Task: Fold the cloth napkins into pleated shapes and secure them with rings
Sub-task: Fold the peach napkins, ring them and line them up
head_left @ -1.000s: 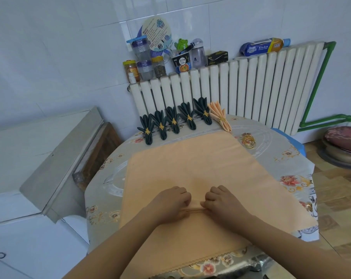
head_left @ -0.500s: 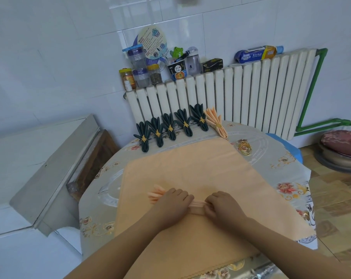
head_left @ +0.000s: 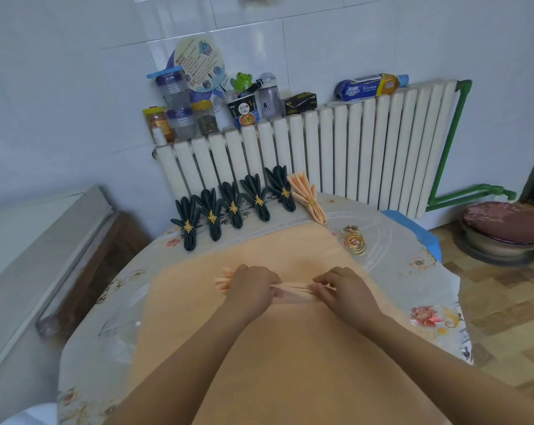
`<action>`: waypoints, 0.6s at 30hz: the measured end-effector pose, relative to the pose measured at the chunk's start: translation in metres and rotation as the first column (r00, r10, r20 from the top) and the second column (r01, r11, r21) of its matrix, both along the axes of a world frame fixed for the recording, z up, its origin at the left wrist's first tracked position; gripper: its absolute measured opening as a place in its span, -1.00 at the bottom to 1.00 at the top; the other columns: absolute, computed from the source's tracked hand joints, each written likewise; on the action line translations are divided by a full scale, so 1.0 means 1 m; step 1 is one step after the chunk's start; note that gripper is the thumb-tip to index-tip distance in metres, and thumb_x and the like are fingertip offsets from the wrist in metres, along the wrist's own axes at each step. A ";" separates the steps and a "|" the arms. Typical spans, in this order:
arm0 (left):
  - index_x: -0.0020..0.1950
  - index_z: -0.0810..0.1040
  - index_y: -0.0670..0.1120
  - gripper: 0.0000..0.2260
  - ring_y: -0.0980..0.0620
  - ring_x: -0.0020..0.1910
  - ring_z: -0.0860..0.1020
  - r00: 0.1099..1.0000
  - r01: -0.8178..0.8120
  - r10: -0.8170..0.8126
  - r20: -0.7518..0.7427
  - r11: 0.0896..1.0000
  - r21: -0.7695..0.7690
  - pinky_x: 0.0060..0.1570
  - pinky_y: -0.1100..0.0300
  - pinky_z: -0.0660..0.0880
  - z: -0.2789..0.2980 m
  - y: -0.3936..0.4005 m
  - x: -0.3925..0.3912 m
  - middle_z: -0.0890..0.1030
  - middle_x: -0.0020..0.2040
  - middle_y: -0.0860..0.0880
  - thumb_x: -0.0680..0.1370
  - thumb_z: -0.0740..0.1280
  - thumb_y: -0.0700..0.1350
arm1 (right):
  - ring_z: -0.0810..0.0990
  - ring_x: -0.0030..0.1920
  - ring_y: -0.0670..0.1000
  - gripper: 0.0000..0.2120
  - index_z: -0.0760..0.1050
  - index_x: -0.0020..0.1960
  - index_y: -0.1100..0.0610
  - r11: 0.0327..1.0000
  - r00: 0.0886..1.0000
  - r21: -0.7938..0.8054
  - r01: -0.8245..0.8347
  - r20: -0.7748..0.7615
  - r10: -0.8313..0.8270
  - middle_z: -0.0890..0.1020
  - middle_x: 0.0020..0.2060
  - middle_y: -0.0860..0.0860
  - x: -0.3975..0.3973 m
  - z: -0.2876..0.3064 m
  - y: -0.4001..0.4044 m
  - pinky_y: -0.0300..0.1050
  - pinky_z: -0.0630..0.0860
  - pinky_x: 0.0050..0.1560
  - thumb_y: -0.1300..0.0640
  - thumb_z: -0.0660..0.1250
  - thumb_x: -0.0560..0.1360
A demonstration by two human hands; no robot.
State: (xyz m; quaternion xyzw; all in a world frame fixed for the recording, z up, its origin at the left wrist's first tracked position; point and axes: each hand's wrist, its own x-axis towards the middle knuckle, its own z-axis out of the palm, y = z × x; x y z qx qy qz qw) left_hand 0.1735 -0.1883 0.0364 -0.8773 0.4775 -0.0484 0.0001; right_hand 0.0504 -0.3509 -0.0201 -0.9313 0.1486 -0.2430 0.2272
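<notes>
From the head view, the left hand (head_left: pixel 252 289) and right hand (head_left: pixel 342 289) are both pinching a pleated peach napkin (head_left: pixel 293 292) over the spread cloth (head_left: pixel 290 348). Keeping the folds squeezed tight looks wise before reaching for the gold rings (head_left: pixel 356 243) nearby.

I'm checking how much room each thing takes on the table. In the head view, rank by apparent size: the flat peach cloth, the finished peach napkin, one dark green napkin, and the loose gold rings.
1. flat peach cloth, by far.
2. finished peach napkin and dark green napkin: look alike, not ranked.
3. loose gold rings.
</notes>
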 end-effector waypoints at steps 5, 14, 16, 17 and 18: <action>0.02 0.62 0.01 -0.79 -0.02 0.00 0.53 0.994 -0.093 0.097 0.059 0.994 -0.062 0.04 0.13 0.22 -0.001 -0.048 0.025 0.63 -0.03 0.01 0.59 0.20 0.00 | 0.49 0.12 0.06 -0.60 0.44 0.27 0.13 0.871 0.891 0.197 0.450 -0.033 -0.452 0.49 0.16 0.08 0.023 -0.003 -0.059 -0.05 0.46 0.05 -0.03 0.33 0.49; 0.01 0.60 0.05 -0.79 0.00 -0.03 0.52 0.988 -0.135 0.141 0.058 0.987 -0.088 0.08 0.13 0.21 -0.018 -0.086 0.052 0.62 -0.07 0.03 0.61 0.18 0.04 | 0.40 0.18 0.13 -0.42 0.33 0.30 0.21 0.765 0.763 0.090 0.637 -0.212 -0.611 0.41 0.19 0.14 0.065 -0.015 -0.109 -0.05 0.37 0.14 -0.14 0.34 0.45; 0.00 0.60 0.05 -0.79 0.00 -0.05 0.51 0.988 -0.138 0.144 0.048 0.984 -0.112 0.08 0.13 0.21 -0.021 -0.087 0.057 0.62 -0.09 0.03 0.61 0.19 0.04 | 0.41 0.16 0.14 -0.48 0.36 0.27 0.23 0.760 0.754 0.067 0.647 -0.209 -0.623 0.43 0.17 0.16 0.072 -0.017 -0.113 -0.05 0.37 0.13 -0.11 0.31 0.48; 0.00 0.61 0.06 -0.80 0.01 -0.05 0.51 0.989 -0.139 0.144 0.039 0.983 -0.123 0.07 0.13 0.21 -0.023 -0.087 0.059 0.62 -0.09 0.03 0.60 0.19 0.04 | 0.41 0.16 0.14 -0.50 0.38 0.26 0.24 0.760 0.755 0.068 0.646 -0.206 -0.623 0.44 0.16 0.16 0.074 -0.019 -0.113 -0.04 0.37 0.13 -0.10 0.29 0.49; 0.01 0.61 0.06 -0.80 0.01 -0.05 0.51 0.989 -0.140 0.144 0.028 0.981 -0.133 0.07 0.13 0.21 -0.023 -0.087 0.061 0.62 -0.09 0.03 0.60 0.20 0.04 | 0.40 0.16 0.15 -0.51 0.38 0.26 0.24 0.760 0.756 0.075 0.645 -0.205 -0.621 0.44 0.16 0.17 0.075 -0.020 -0.114 -0.04 0.36 0.14 -0.09 0.28 0.50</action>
